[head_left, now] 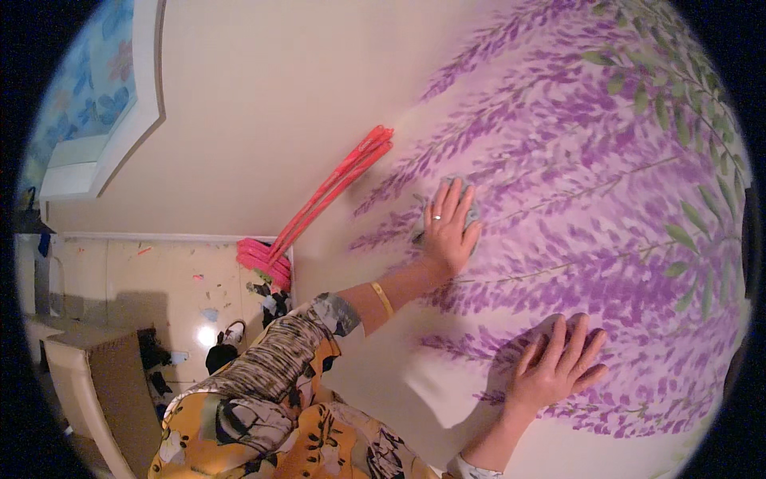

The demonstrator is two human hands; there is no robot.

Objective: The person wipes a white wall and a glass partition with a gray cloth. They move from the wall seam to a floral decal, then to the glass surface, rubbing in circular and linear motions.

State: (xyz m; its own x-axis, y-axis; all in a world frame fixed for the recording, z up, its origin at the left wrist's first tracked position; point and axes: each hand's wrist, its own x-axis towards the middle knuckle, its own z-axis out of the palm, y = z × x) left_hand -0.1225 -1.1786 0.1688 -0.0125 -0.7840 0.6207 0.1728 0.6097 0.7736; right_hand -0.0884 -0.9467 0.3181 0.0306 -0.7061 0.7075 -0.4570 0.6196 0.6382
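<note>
My left hand (449,231), with a ring and a yellow bracelet on its arm, presses a crumpled grey-green cloth (471,214) against the wall. The cloth shows at both sides of the fingers. Purple hanging blossoms with green leaves are painted on the pale wall (590,199), and the cloth covers the tips of some of them. Lower and to the right, my right hand (556,369) lies against the painted blossoms with its fingers spread and nothing visible in it.
Red-wrapped mop or broom handles (331,191) lean in the corner above a pink bristly bundle (265,261). Scraps and dark cloth pieces litter the tiled floor (187,271). A tan chair or box (104,391) stands lower left, and a white-framed opening (132,120) is upper left.
</note>
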